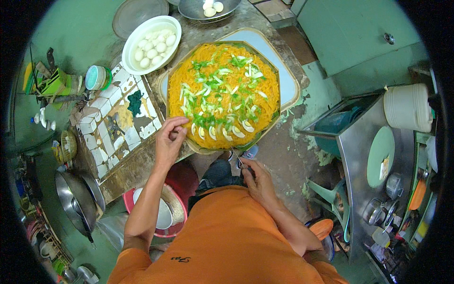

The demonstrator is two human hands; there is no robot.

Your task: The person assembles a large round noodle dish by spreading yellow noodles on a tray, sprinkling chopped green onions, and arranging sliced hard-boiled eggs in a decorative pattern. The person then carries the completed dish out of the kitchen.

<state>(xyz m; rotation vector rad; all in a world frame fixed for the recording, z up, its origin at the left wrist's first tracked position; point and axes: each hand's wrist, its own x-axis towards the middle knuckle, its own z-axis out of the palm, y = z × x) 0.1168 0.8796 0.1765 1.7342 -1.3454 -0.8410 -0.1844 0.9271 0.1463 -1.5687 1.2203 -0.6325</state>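
A large octagonal tray (279,94) lined with green leaf holds a bed of orange noodles (222,97). Chopped pale-green vegetables (206,90) are scattered over the noodles, and several boiled egg slices (212,133) form a row along the near edge. My left hand (169,142) is at the tray's near left edge, beside the leftmost slice. Its fingers are curled in; whatever they hold, if anything, is hidden. Just below the tray's near edge, my right hand (259,182) grips a small knife (238,157), its thin blade pointing up toward the tray.
A white basin (127,57) of peeled boiled eggs stands beyond the tray on the left. Farther back, a dark wok (191,10) holds several more eggs. Broken white tiles (101,137) cover the left counter. A red tub (165,232) sits below; a metal table (354,189) stands right.
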